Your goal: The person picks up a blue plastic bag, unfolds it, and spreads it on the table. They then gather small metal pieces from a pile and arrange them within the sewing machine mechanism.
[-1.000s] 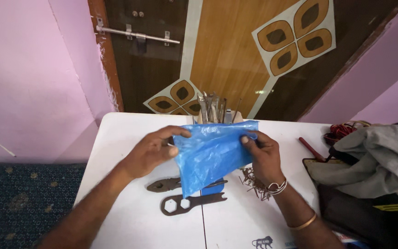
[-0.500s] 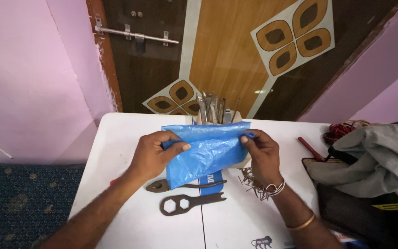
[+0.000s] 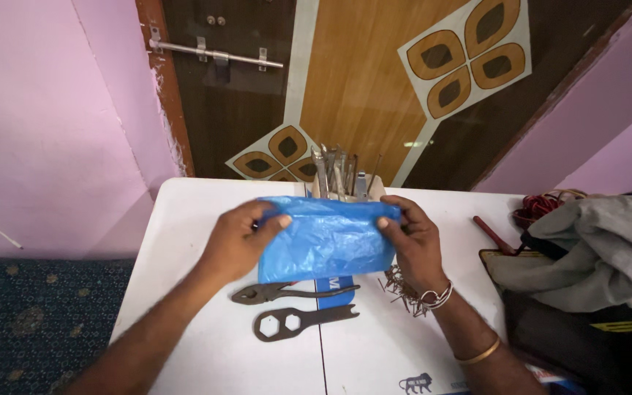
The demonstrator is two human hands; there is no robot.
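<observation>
Both hands, left hand (image 3: 237, 241) and right hand (image 3: 412, 238), fingers clamped on blue plastic bag (image 3: 325, 238) edges, held taut above pliers (image 3: 287, 292) (flat wrench (image 3: 298, 322) alongside).

The blue plastic bag (image 3: 327, 238) I hold up hides the base of the tool holder (image 3: 341, 192) at frame centre and the pliers' (image 3: 287, 292) upper edge; the dark bag (image 3: 587, 336) runs off the lower right edge.

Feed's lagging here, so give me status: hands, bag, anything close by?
Left hand and right hand both gripping the blue plastic bag, held above white table. Pliers and flat wrench lie beneath; tool holder just behind.
</observation>
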